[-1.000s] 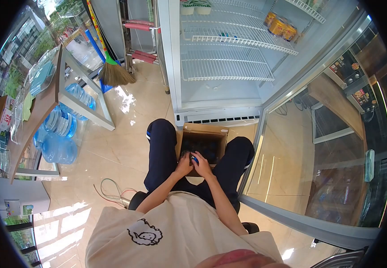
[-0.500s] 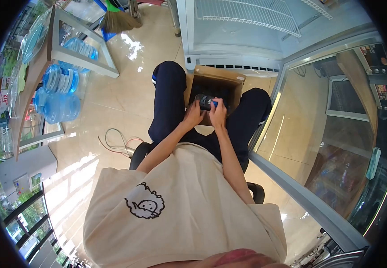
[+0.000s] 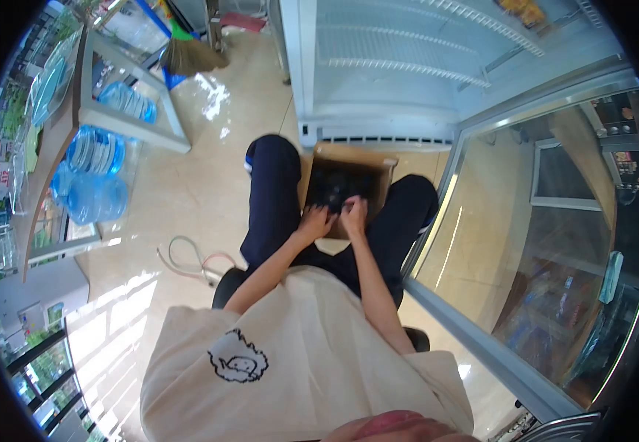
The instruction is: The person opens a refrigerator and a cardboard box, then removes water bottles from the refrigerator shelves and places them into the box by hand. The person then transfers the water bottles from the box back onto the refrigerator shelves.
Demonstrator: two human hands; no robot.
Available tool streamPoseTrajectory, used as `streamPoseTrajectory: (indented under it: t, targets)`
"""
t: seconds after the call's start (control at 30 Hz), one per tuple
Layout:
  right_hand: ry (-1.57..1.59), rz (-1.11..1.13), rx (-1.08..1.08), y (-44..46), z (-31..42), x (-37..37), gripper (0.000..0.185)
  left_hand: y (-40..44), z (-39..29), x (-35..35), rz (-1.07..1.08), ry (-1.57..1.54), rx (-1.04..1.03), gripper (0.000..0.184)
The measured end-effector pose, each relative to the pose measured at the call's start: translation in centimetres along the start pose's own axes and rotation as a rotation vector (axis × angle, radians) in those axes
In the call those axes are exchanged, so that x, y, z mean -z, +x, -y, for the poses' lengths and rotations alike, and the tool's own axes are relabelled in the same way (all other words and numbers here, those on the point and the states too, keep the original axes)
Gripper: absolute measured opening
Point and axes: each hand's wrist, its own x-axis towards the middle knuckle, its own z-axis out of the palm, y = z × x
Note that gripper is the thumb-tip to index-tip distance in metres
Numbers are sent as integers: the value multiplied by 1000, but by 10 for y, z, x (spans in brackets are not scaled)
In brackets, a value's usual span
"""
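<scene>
An open cardboard box sits on the floor between my knees, its inside dark and its contents blurred. Over the box's near edge, my left hand has its fingers bent inward. Close beside it on the right, my right hand is closed in a pinch-like grip. Something dark shows between the fingertips of both hands, but blur and shadow hide what it is.
Behind the box stands a fridge with wire shelves; its glass door hangs open at my right. Large blue water bottles stand under a table at left. A broom and a thin hose are also there.
The dark clear bottle with blue on it, held up in both hands before, no longer shows distinctly. Both hands are now at the box's near edge. The view has tilted up slightly.
</scene>
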Motion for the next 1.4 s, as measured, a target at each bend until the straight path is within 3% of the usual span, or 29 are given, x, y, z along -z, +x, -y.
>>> streamPoseTrajectory:
  t: [0.1,0.17,0.27,0.33,0.4,0.47,0.57,0.63,0.73,0.87,1.0,1.2,1.4]
  targets:
    - [219,-9,-131,14,32,18,24,4,0,-1,56,61,-8,63]
    - [309,-175,-25,54,68,50,24,9,-6,-1,142,50,78,76]
    - [313,-339,69,119,115,95,23,7,-12,-7,60,32,111,74]
    - [208,-479,341,181,141,128,23,6,-18,1,-20,63,80,65]
    - [147,-515,444,240,162,151,24,18,-16,-2,-21,-6,183,59]
    - [157,-426,534,296,177,163,26,33,-11,-9,-75,5,235,49]
    - [122,-309,570,366,188,162,29,50,-33,26,26,-37,374,48]
    - [167,-208,548,400,193,155,30,51,-29,18,10,-7,347,43]
    - [-73,-209,346,413,200,138,29,51,-28,13,6,36,361,38]
    - [-276,-403,303,408,195,127,28,53,-27,11,-12,19,371,34]
    - [-329,-318,240,409,193,128,30,51,-25,9,-53,45,312,34]
    - [-525,-356,356,412,181,121,38,49,-28,11,-53,52,332,36]
    - [-478,-243,287,418,172,118,38,48,-26,9,-50,42,335,36]
